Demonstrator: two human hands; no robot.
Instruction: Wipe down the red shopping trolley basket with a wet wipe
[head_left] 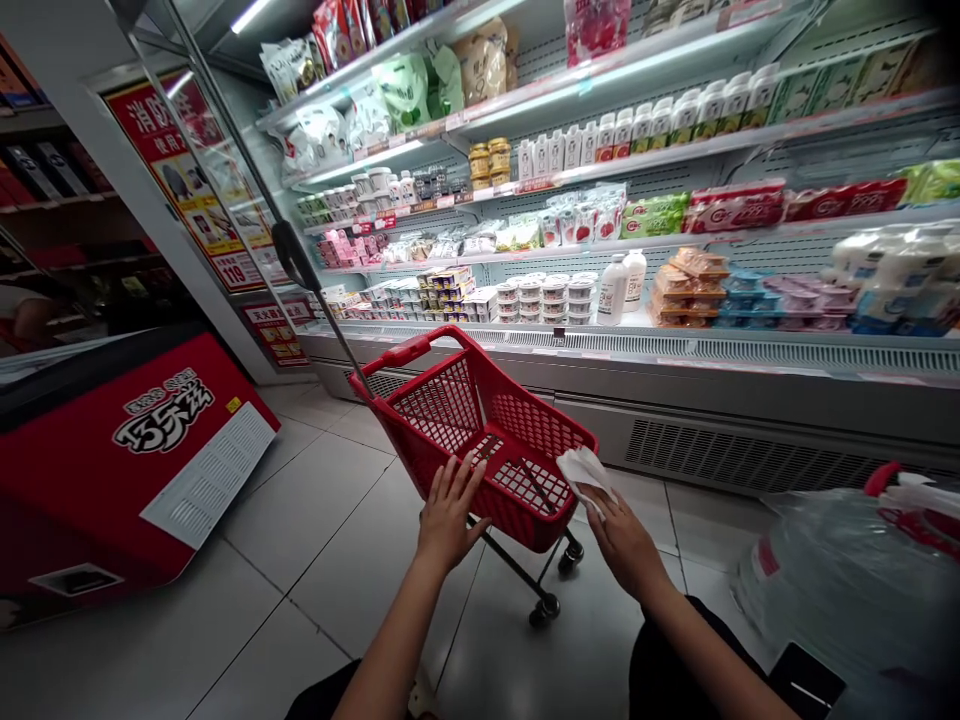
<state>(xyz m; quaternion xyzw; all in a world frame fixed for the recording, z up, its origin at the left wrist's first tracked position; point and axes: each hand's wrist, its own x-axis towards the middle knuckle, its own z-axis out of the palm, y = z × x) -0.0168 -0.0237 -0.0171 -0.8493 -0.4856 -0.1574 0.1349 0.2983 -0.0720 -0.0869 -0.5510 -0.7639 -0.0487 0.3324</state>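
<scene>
A small red shopping cart [517, 400] with lattice sides stands on the tiled floor in front of me. My left hand [450, 510] has its fingers spread and lies at the cart's near side; whether it touches the plastic I cannot tell. At the cart's right end, my right hand [622, 535] grips a crumpled white cloth or tissue [583, 468] near the rim. Through the lattice the cart's base shows, along with part of its dark frame and wheels.
A refrigerated display [615, 345] runs behind the cart, its shelves stocked with bottles, tubs and packs. On the left is a red chest freezer [172, 440]. A large plastic-wrapped water bottle [825, 580] stands at right. A dark pole [330, 310] rises at the cart's left end.
</scene>
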